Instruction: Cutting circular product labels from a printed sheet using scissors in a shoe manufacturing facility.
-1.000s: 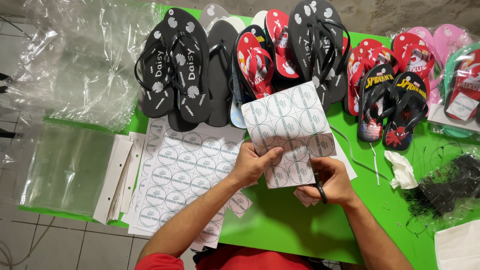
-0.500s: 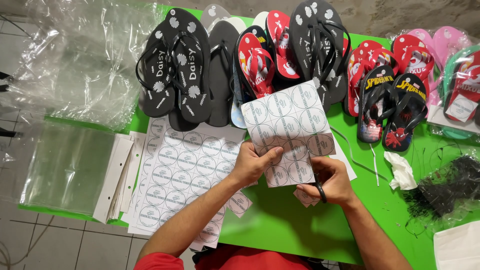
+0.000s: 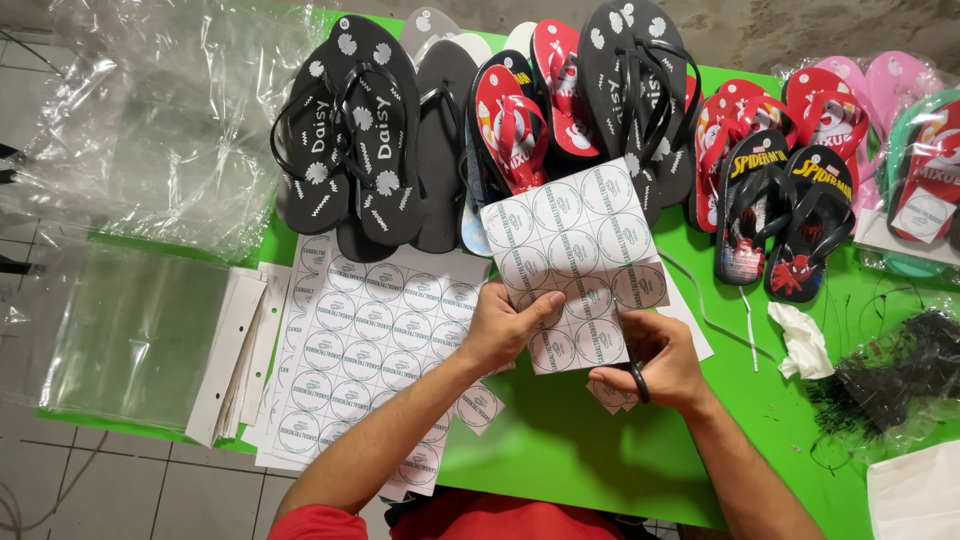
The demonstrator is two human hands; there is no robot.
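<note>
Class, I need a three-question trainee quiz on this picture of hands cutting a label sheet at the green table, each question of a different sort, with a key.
1. True or false: the left hand grips the sheet of round labels at its lower left edge.
2. Which tool does the right hand hold? A) stapler B) black-handled scissors C) marker
3. Fill in: the large uncut label sheets lie on the green table to the ____ of the left hand.

Key: 1 true; 2 B; 3 left.
</note>
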